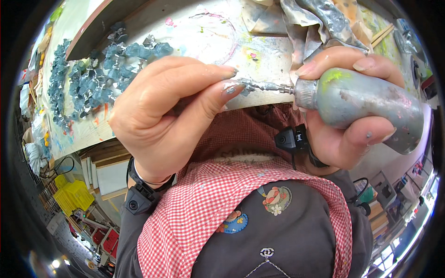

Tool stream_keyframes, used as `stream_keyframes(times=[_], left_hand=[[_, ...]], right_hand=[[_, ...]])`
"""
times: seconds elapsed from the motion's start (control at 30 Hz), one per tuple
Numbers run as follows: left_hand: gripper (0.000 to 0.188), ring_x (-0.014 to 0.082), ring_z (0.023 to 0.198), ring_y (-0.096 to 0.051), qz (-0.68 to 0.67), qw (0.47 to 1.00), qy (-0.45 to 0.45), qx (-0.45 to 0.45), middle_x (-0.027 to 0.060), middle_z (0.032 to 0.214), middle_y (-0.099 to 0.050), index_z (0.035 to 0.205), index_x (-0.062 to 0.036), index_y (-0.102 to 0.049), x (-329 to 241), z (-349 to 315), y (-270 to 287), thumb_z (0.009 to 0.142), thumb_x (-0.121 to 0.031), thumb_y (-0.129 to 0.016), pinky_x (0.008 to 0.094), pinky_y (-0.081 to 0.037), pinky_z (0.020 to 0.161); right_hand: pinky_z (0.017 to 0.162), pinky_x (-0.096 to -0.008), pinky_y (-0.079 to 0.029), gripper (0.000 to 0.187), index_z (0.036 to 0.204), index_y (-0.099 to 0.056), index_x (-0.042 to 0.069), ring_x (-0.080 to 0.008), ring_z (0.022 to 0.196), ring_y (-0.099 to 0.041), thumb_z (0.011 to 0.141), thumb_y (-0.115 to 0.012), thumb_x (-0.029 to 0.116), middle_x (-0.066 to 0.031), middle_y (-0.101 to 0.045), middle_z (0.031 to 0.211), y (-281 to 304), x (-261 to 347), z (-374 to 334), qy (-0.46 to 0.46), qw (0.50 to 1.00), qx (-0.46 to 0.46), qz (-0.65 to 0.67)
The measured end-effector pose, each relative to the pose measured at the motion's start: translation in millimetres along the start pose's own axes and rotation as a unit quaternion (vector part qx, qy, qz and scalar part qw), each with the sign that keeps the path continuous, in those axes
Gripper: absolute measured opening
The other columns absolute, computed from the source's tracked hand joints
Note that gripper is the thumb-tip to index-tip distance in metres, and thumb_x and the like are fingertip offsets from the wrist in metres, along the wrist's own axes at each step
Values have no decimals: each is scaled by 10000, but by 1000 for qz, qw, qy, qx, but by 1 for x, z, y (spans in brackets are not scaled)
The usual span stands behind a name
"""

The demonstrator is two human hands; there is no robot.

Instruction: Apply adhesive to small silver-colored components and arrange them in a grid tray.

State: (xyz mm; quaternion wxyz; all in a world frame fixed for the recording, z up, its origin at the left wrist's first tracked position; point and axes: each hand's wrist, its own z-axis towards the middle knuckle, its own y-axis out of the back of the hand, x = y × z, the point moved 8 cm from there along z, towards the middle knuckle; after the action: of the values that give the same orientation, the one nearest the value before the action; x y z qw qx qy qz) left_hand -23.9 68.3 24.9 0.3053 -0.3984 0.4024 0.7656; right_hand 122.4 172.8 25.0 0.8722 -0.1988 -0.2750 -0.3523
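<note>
My left hand (162, 111) is closed in a pinch, thumb against fingertips, on a small blue-grey piece (248, 87) smeared with wet-looking paint. My right hand (336, 143) wraps round a grey squeeze bottle (371, 99) that lies on its side in the grip. Green and pink stains mark the bottle. Its ribbed cap (306, 94) ends in a thin metal nozzle (285, 89) pointing left at the pinched piece. A grey-coated stretch joins nozzle and piece; I cannot tell where one ends. Paint dots my left thumb and fingertips.
Clusters of blue-grey petal-like pieces (123, 58) cover the left of the paint-stained table (208, 41), beside a dark raised edge (92, 28). Stained crumpled cloths (320, 23) lie at the far right, near wooden sticks (382, 34). A yellow basket (74, 195) stands below left.
</note>
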Motion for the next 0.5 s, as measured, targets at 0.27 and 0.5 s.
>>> stream_keyframes(times=[0.27, 0.5], left_hand=[[140, 116, 589, -574, -2, 1000, 2, 3, 133, 840, -601, 857, 48, -630, -1, 0, -2, 723, 86, -633, 186, -461, 522], [141, 115, 579, -573, -1, 1000, -4, 4, 132, 830, -605, 860, 47, -633, -2, 1, -2, 723, 82, -633, 188, -458, 518]], right_hand=[[463, -255, -424, 592, 1068, -372, -56, -217, 474, -509, 898, -342, 510, -261, -554, 688, -2, 1, 2, 6, 1000, -2, -9], [459, -262, -428, 605, 1066, -366, -60, -219, 461, -498, 896, -333, 520, -258, -556, 678, 2, 3, -1, 20, 998, -43, -30]])
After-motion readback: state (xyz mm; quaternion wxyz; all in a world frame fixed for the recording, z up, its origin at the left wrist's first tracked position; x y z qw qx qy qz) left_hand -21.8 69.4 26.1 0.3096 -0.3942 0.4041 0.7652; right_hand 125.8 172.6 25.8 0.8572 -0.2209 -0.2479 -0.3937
